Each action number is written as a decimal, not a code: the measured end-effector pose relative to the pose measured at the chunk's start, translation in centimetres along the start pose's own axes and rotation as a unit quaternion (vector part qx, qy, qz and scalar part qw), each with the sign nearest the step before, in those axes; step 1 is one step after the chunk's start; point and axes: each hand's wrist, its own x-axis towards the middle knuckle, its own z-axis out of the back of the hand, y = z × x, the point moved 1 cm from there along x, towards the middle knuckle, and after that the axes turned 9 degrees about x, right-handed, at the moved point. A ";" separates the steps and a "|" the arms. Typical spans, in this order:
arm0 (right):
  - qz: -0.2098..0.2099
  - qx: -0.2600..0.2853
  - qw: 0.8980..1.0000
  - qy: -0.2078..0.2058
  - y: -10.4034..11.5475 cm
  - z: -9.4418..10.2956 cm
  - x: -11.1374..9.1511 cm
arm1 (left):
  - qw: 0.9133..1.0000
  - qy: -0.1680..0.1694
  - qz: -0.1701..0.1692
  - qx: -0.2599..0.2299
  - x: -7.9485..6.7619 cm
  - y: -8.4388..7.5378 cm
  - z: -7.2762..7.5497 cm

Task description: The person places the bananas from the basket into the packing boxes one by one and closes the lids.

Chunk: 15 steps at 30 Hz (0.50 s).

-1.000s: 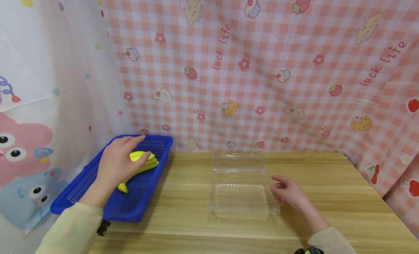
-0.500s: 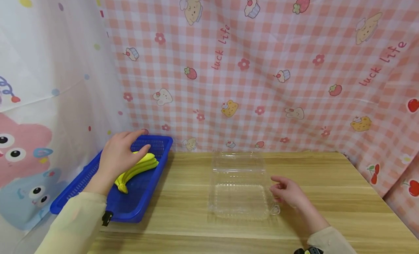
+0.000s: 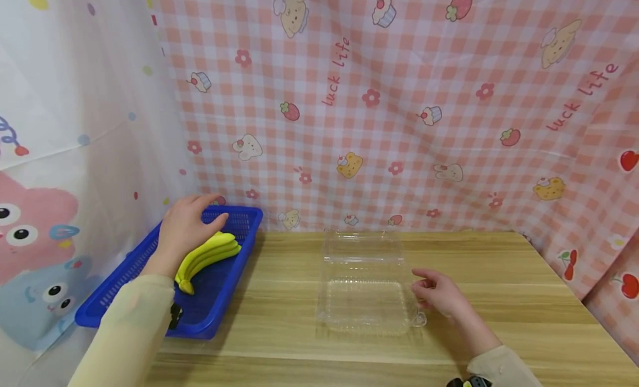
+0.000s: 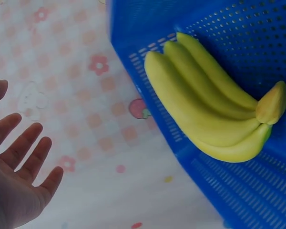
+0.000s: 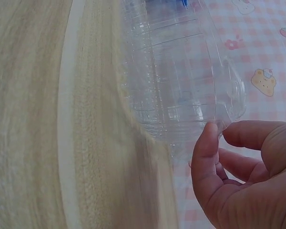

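Observation:
My left hand (image 3: 187,226) is held above the far left side of a blue plastic basket (image 3: 222,298), its thumb and fingers spread and holding nothing. Under it in the basket lies a bunch of yellow bananas (image 4: 205,105), apart from the hand in the left wrist view. On the table, a clear plastic clamshell box (image 3: 366,304) stands with its lid raised at the back. My right hand (image 3: 439,293) is at the box's right side. In the right wrist view, its thumb and forefinger pinch the edge of the clear plastic box.
The wooden table (image 3: 279,348) extends under the basket and box. Behind it hangs a pink checked curtain (image 3: 319,132), with a white printed curtain (image 3: 125,171) close along the basket's left side.
My left hand has risen slightly away from the bananas, and more of the bunch now shows. The right hand and the clear box stay where they were.

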 end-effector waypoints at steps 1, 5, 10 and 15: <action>-0.002 0.000 1.000 0.000 0.0 0.0 0.0 | 1.000 0.004 0.002 -0.001 0.1 0.2 -0.1; -0.008 0.000 1.000 -0.001 0.0 -0.1 0.0 | 1.000 0.013 0.004 -0.004 0.3 0.9 -0.7; 0.000 -0.003 1.000 0.003 -0.2 0.0 0.1 | 1.000 0.027 0.012 -0.007 0.7 1.9 -1.2; -0.001 -0.008 1.000 -0.004 -0.3 0.1 0.3 | 0.999 0.033 0.024 -0.011 1.1 2.9 -1.7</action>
